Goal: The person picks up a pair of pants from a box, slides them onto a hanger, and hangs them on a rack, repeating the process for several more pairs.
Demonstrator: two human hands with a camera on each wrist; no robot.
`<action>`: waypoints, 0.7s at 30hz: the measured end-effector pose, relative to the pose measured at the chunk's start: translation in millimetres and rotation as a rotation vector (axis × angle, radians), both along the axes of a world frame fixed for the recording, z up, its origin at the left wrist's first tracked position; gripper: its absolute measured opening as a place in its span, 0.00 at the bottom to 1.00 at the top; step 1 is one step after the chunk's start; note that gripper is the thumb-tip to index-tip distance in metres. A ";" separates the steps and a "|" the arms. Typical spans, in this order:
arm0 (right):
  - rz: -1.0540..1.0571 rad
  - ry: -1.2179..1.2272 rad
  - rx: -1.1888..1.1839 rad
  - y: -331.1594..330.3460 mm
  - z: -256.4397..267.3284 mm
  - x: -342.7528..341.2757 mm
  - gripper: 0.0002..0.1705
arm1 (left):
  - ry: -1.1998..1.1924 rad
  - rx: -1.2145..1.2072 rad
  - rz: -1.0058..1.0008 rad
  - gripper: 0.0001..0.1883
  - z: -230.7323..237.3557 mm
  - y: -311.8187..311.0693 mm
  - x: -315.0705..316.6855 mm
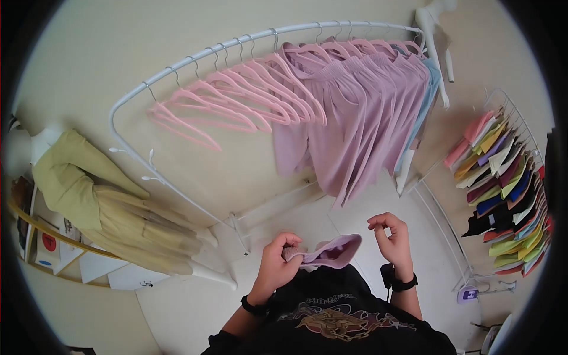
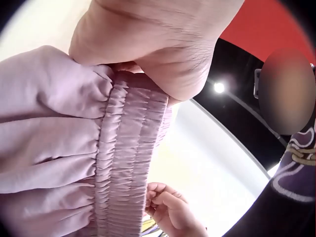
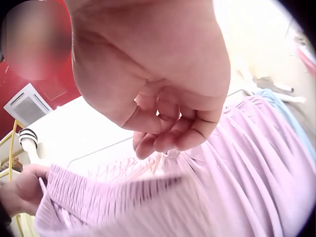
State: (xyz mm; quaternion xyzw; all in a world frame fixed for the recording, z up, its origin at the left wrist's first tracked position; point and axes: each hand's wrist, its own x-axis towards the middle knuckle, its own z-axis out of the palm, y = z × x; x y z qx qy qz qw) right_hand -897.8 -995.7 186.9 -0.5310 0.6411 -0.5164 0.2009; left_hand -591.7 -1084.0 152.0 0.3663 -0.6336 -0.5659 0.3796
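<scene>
My left hand (image 1: 279, 261) grips the gathered elastic waistband of a pair of lilac pants (image 1: 340, 251) in front of my body. In the left wrist view the ruffled waistband (image 2: 131, 158) hangs down from under that hand, its fingertips hidden by palm and cloth. The waist opening faces toward the right hand. My right hand (image 1: 393, 239) is raised to the right of the pants, apart from them, with its fingers loosely curled and nothing in them. Seen from the right wrist, those fingers (image 3: 170, 136) hang above the waistband's far edge.
Ahead, a white rail (image 1: 177, 64) carries several bare pink hangers (image 1: 236, 97) and a row of lilac pants (image 1: 355, 112). A mannequin in a green top (image 1: 74, 177) stands left. Another rack holds many-coloured clothes (image 1: 503, 183) on the right.
</scene>
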 end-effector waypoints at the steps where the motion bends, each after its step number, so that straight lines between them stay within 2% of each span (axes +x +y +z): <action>1: 0.012 -0.065 0.014 -13.0 -0.8 -0.6 0.11 | -0.040 -0.041 0.017 0.16 -3.9 -3.2 3.1; 5: 0.080 -0.015 -0.004 -78.9 8.4 -13.4 0.06 | -0.081 -0.013 0.112 0.15 -11.9 -13.2 15.2; 9: 0.104 0.057 -0.152 -164.7 30.6 -29.3 0.10 | -0.025 0.028 0.293 0.14 -16.6 -10.0 17.4; 11: 0.133 -0.056 -0.262 -212.8 34.5 -30.5 0.17 | -0.078 0.010 0.354 0.13 -12.1 -4.2 24.4; 12: 0.149 -0.066 -0.274 -233.8 32.2 -28.6 0.17 | -0.104 -0.001 0.397 0.13 -11.3 -2.8 24.4; 15: 0.287 -0.372 -0.289 -287.7 20.6 -24.6 0.17 | -0.090 0.058 0.505 0.12 -8.1 4.9 26.1; 18: 0.269 -0.251 -0.193 -303.6 17.1 -23.2 0.16 | -0.059 0.114 0.599 0.11 1.8 14.0 23.1; 21: 0.370 -0.282 -0.181 -306.7 27.0 -23.1 0.15 | -0.020 0.159 0.698 0.11 -4.7 25.2 19.8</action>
